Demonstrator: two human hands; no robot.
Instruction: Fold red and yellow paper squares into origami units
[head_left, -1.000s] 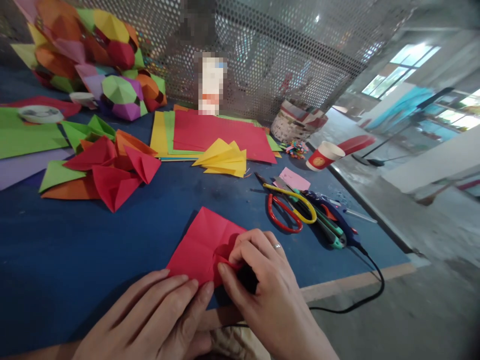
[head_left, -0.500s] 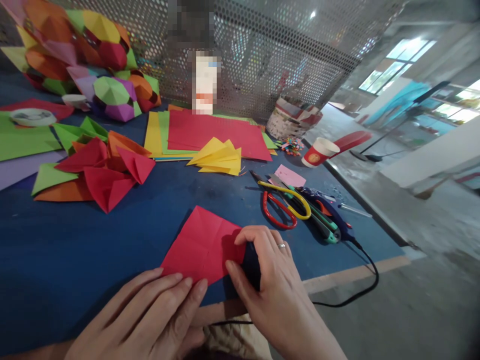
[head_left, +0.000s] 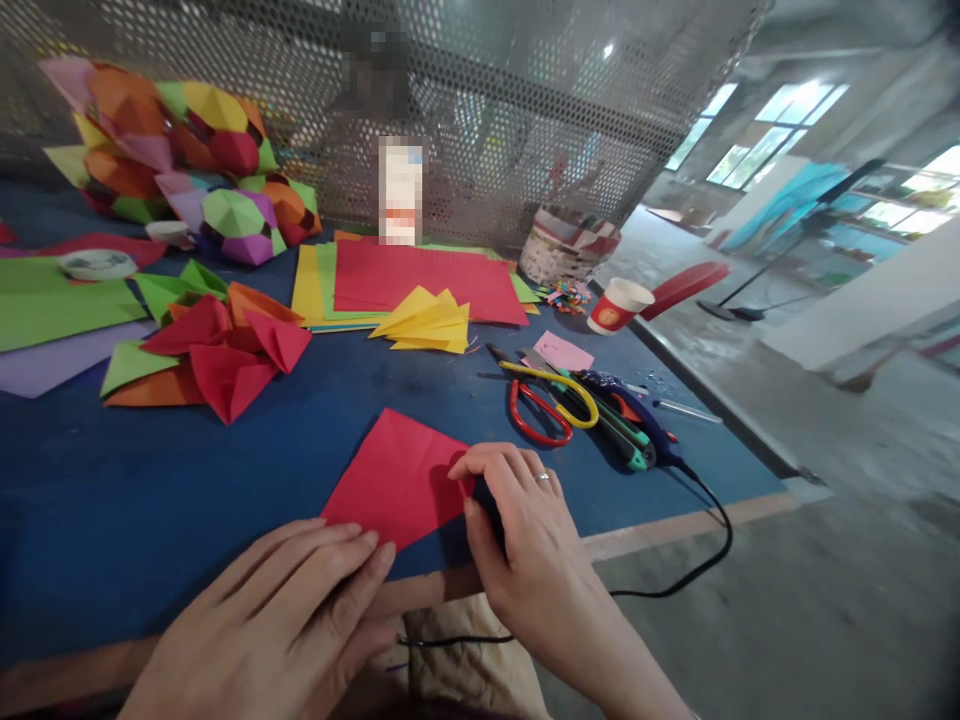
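Note:
A red square of origami paper [head_left: 397, 475] lies on the blue tabletop in front of me, one corner pointing away and faint creases across it. My left hand [head_left: 292, 590] rests flat along its near left edge, fingers stretched out and tips on the paper. At the right corner, the thumb and curled index finger of my right hand [head_left: 521, 530] close on the paper's edge. That hand wears a ring. Several folded red pieces [head_left: 232, 370], mixed with green and orange ones, sit to the left. Folded yellow pieces [head_left: 427, 320] lie beyond the sheet.
Scissors [head_left: 544, 410], a green-black cutter [head_left: 634, 445] and a blue glue gun [head_left: 652, 425] with a black cord lie right. Behind are stacked coloured sheets [head_left: 427, 275], a paper cup [head_left: 619, 305] and a container [head_left: 566, 245]. Paper ball models [head_left: 240, 225] stand back left before a perforated metal screen.
My right index fingertip and thumb have come closer together at the paper's right corner. My left hand stays on the near edge. The view has shifted slightly.

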